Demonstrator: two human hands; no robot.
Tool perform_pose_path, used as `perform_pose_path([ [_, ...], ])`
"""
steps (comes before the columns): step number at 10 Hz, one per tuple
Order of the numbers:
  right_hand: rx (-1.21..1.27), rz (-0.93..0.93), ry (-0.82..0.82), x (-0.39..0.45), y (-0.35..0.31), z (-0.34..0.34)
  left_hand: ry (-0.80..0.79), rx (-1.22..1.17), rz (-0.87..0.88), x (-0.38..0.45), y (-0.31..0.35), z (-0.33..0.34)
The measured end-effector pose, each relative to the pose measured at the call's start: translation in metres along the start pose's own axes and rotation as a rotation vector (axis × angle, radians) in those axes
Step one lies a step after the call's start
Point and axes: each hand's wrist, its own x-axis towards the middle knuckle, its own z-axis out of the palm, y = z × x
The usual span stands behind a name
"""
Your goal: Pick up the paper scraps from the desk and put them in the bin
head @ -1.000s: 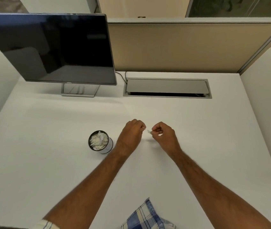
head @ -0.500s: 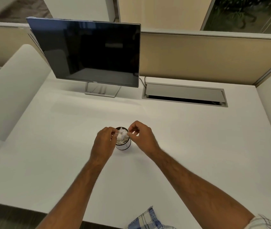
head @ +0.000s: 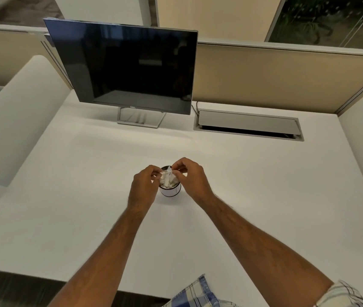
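Note:
A small round bin [head: 169, 191] with a white wall and dark rim stands at the middle of the white desk [head: 253, 185]. White paper scraps [head: 167, 180] fill it to the top. My left hand [head: 144, 185] sits at its left side, fingertips pinched on a small scrap over the rim. My right hand [head: 189, 177] hovers at its right side, thumb and forefinger pinching a thin white scrap [head: 169, 170] above the pile. Both hands hide part of the bin's rim.
A dark monitor [head: 129, 69] on a metal stand stands at the back left. A grey cable hatch [head: 248, 125] lies in the desk at the back right. Beige partitions close the back and sides. The desk's front edge runs just below my forearms.
Both hands carried their scraps left from the bare desk to above the bin. Since half a second ago they have stayed over the rim, still pinching.

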Motion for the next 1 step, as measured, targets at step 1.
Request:
perform_pose_path([
  [1, 0.039, -0.004, 0.056, -0.0058, 0.0017, -0.0054, 0.039, -0.032, 0.017, 0.0016, -0.001, -0.0017],
])
